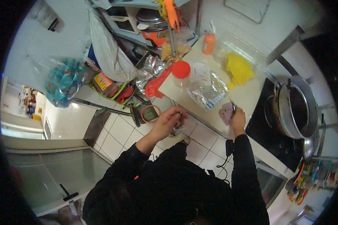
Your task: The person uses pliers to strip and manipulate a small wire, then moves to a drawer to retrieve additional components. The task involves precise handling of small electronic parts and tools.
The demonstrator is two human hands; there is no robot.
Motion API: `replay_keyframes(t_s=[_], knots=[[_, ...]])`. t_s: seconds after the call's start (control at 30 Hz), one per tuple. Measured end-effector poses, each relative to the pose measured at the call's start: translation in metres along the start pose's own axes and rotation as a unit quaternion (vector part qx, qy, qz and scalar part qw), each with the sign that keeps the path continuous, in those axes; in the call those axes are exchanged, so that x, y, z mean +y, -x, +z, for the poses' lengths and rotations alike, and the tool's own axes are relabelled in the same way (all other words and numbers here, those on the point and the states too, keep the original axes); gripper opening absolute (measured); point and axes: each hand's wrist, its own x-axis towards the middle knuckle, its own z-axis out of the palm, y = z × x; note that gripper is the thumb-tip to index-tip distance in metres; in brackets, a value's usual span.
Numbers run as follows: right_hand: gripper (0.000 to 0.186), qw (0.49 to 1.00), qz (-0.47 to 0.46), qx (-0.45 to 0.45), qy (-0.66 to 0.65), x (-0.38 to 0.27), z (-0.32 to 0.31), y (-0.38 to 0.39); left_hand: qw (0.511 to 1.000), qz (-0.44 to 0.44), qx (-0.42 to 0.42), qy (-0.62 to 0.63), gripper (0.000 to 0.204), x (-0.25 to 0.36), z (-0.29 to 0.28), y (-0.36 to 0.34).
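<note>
My left hand [168, 120] is held out over the tiled floor just off the counter's edge, its fingers closed on a small dark object [177, 127] that is too small to make out. At the counter's near edge, my right hand [237, 119] grips a pair of scissors [232, 105] pointing upward. It rests beside a pale pink packet [226, 112]. A crinkled clear and silver plastic bag [207, 92] lies on the white counter [248, 95] just beyond both hands.
A large metal wok [294, 108] sits on the dark stove at the right. A yellow cloth [239, 69], an orange bottle [208, 43] and a red-lidded jar [180, 71] stand farther back. Shelves with a rice cooker [154, 28], hanging bags and a small bin [150, 113] crowd the left.
</note>
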Motion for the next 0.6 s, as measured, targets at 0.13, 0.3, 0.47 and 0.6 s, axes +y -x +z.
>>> replay_keyframes(t_s=[0.13,0.3,0.47,0.6], knots=[[0.021,0.997,0.05,0.043,-0.044,-0.017,-0.021,-0.004,0.999,-0.002,0.054,-0.008,0.014,0.011,-0.017,0.001],[0.03,0.988,-0.043,-0.002,-0.146,-0.083,-0.121,0.011,0.969,0.076,0.091,-0.218,0.017,0.026,-0.007,-0.002],[0.036,0.95,-0.254,0.001,-0.184,-0.15,-0.236,0.06,0.969,0.09,0.066,-0.221,0.018,0.047,0.038,-0.003],[0.051,0.956,-0.291,0.011,-0.043,-0.16,-0.299,0.101,0.955,0.172,0.025,-0.24,0.017,0.06,0.074,-0.006]])
